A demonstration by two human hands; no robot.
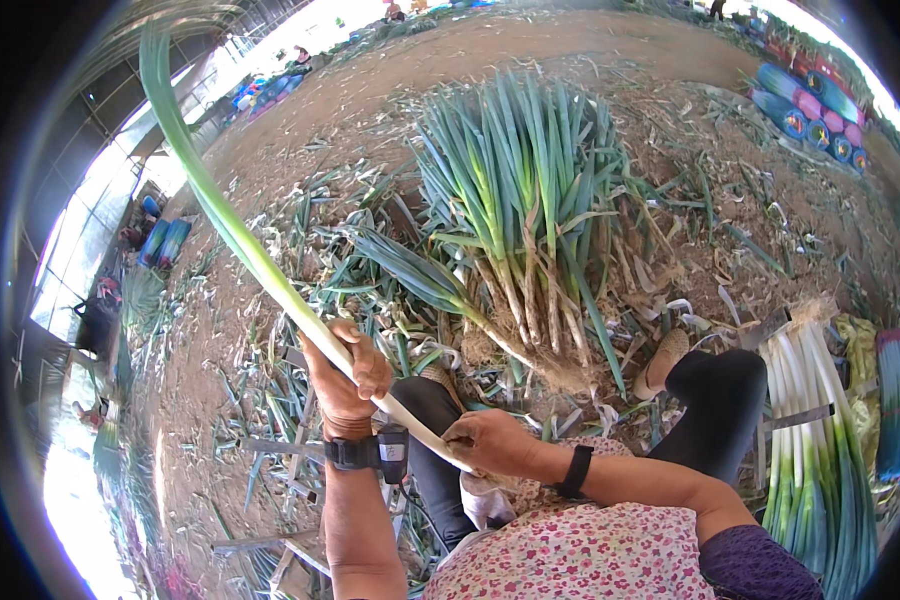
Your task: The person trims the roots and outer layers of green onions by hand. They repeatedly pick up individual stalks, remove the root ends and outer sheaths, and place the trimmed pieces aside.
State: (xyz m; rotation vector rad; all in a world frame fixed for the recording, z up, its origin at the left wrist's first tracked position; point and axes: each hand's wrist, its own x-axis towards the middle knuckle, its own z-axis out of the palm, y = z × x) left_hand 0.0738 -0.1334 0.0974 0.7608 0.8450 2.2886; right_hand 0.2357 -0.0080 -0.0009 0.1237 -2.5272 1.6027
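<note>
Shed floor point(530, 35): brown dirt, lots of leaf scraps abt.
Leek pile point(515, 185): dead ahead; dirty roots, brown skins on; looks like the part left to do.
Clean bundle point(785, 470): on R, by metal rack point(795, 418); white stems, roots on; prob. the done part.
Held leek point(235, 235): slants up-L from over lap; pale, smooth stem, green top; looks mostly peeled, root end can't tell.
L hand point(342, 380): closed round stem, approx. mid-length.
R hand point(495, 443): fingers pinched on stem's lower end.
</note>
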